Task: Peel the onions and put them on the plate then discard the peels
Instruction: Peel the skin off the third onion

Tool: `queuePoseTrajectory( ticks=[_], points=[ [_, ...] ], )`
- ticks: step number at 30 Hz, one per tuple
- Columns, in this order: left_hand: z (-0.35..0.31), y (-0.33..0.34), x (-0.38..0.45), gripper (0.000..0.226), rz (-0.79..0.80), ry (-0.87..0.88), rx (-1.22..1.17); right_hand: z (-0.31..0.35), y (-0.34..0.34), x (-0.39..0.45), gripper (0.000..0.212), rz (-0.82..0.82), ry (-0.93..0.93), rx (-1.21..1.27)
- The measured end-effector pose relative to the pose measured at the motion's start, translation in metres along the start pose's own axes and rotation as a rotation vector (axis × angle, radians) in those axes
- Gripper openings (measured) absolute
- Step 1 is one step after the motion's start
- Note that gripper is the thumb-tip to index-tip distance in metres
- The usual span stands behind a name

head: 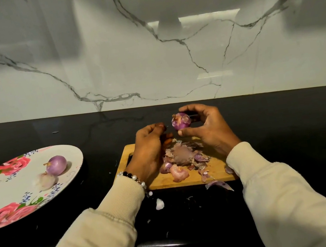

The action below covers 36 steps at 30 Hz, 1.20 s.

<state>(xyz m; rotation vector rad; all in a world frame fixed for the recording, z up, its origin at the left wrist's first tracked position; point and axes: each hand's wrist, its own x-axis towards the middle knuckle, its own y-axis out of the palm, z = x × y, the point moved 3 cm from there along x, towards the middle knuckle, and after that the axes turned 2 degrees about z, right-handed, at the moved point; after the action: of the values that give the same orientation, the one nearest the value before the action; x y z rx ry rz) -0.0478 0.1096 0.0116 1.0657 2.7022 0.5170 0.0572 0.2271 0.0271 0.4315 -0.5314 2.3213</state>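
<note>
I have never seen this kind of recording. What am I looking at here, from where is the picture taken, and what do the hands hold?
There is no machine: a person works with bare hands, and a camera worn on the head looks down at them. The right hand holds a partly peeled onion above a wooden cutting board. The left hand is curled beside it; whether it holds a peel I cannot tell. A pile of peels lies on the board. To the left, a flowered plate carries two peeled onions. Everything rests on a black counter.
</note>
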Motion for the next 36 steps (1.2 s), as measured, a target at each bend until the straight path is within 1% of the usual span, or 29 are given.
queuePoseTrajectory(
  ticks=[2,4,6,9,13,14,16,18,20,23,25,28,31,33,36],
  points=[
    [-0.003,-0.002,-0.004,0.016,0.009,0.06,0.076,0.002,0.003,-0.001,0.056,0.026,-0.023,-0.019],
    [-0.008,-0.003,-0.007,0.018,0.029,0.178,0.141,0.004,0.006,-0.001,0.056,0.038,-0.048,-0.026],
    [-0.012,-0.003,-0.01,0.021,0.04,0.293,0.267,0.004,0.005,0.001,0.057,0.036,-0.063,-0.036],
    [-0.015,-0.003,-0.013,0.019,0.007,0.485,0.49,0.002,0.004,0.002,0.058,0.066,-0.079,-0.061],
    [-0.022,-0.003,-0.017,0.015,-0.045,0.744,0.742,0.001,0.007,0.0,0.058,0.097,-0.084,-0.032],
    [-0.022,-0.003,-0.017,0.015,-0.05,0.786,0.791,0.002,0.007,0.0,0.057,0.093,-0.087,-0.028],
    [-0.022,-0.003,-0.017,0.014,-0.06,0.808,0.823,0.003,0.005,0.0,0.056,0.079,-0.097,-0.028],
    [-0.022,-0.003,-0.016,0.013,-0.077,0.785,0.79,0.004,0.005,-0.001,0.056,0.066,-0.115,-0.033],
    [-0.021,-0.002,-0.016,0.012,-0.108,0.726,0.723,0.005,0.007,-0.002,0.056,0.061,-0.133,-0.029],
    [-0.016,-0.005,-0.013,0.014,-0.136,0.542,0.568,0.005,0.012,-0.003,0.054,0.06,-0.15,-0.003],
    [-0.012,-0.007,-0.01,0.012,-0.141,0.412,0.435,0.005,0.014,-0.004,0.054,0.053,-0.16,0.012],
    [-0.01,-0.005,-0.012,0.008,-0.121,0.218,0.159,0.007,0.017,-0.005,0.054,0.05,-0.164,0.029],
    [-0.008,-0.003,-0.014,0.019,-0.069,0.068,-0.004,0.007,0.018,-0.004,0.054,0.04,-0.154,0.038],
    [-0.007,-0.003,-0.013,0.024,-0.031,0.013,-0.084,0.006,0.017,-0.004,0.055,0.02,-0.137,0.058],
    [-0.007,-0.003,-0.01,0.018,-0.008,-0.007,-0.206,0.009,0.016,-0.005,0.054,-0.009,-0.105,0.12]
  ],
)
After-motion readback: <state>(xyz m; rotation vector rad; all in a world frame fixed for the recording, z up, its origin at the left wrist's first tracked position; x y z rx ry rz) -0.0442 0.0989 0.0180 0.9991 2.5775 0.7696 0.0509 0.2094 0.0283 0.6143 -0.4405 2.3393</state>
